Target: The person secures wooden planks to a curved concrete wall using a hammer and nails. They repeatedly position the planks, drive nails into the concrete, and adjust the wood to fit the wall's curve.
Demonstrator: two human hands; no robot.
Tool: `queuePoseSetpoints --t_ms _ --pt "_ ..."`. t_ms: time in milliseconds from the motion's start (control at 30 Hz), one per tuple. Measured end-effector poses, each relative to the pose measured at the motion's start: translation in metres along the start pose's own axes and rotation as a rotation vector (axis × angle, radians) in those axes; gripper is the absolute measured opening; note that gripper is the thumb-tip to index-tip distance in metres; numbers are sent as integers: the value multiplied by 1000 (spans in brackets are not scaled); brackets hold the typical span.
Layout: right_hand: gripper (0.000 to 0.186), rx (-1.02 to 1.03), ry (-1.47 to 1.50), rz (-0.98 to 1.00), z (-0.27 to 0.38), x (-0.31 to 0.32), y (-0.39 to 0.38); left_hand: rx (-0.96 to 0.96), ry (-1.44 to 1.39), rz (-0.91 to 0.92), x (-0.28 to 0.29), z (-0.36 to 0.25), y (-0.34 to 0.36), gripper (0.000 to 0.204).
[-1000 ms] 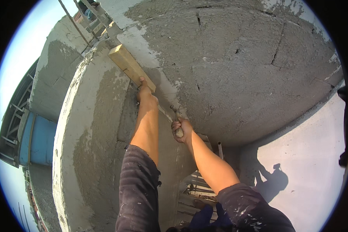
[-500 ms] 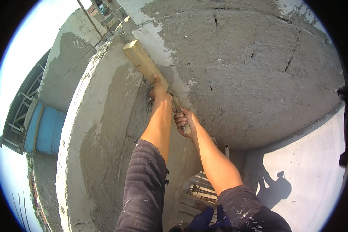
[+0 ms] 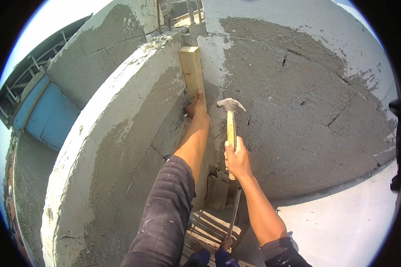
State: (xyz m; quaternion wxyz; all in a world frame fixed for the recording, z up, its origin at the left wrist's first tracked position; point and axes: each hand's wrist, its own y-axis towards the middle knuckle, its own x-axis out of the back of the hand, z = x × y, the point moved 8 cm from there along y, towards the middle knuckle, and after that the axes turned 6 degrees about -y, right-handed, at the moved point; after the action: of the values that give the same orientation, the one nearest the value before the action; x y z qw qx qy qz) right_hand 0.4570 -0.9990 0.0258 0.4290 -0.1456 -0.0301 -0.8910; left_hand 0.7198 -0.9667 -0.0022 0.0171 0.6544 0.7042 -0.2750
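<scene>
The left hand [image 3: 197, 109] presses flat against the lower end of a pale wooden board [image 3: 192, 73], fingers stretched up along it, holding it upright in the corner where two plastered walls meet. The board stands against the edge of the left wall [image 3: 116, 147], whose grey cement coat is rough and wet-looking, with a pale bare band along its top. The right hand [image 3: 237, 160] is clenched around the yellow wooden handle of a claw hammer [image 3: 230, 120], gripping it near the lower end; the steel head points left toward the board, just beside the left hand but not touching it or the board. Behind the hammer spreads the right wall [image 3: 307, 111], covered in coarse grey plaster with several cracks. Below the hands, between the forearms, lies a wooden platform of slats [image 3: 209, 227], with flat brown pieces [image 3: 218, 191] leaning upright at its far end. Whether it holds anything else cannot be told. A blue panel [image 3: 44, 120] shows far left.
</scene>
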Motion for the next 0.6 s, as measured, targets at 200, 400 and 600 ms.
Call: queuePoseSetpoints --t_ms 200,400,600 --pt "37 1050 -691 -171 167 21 15 -2 14 -159 2 13 15 109" --pt "40 721 -1141 -164 224 13 15 -114 -167 -140 2 -4 -8 115" --pt "32 1307 -301 -123 250 24 -39 36 -50 -146 9 -15 -31 112"
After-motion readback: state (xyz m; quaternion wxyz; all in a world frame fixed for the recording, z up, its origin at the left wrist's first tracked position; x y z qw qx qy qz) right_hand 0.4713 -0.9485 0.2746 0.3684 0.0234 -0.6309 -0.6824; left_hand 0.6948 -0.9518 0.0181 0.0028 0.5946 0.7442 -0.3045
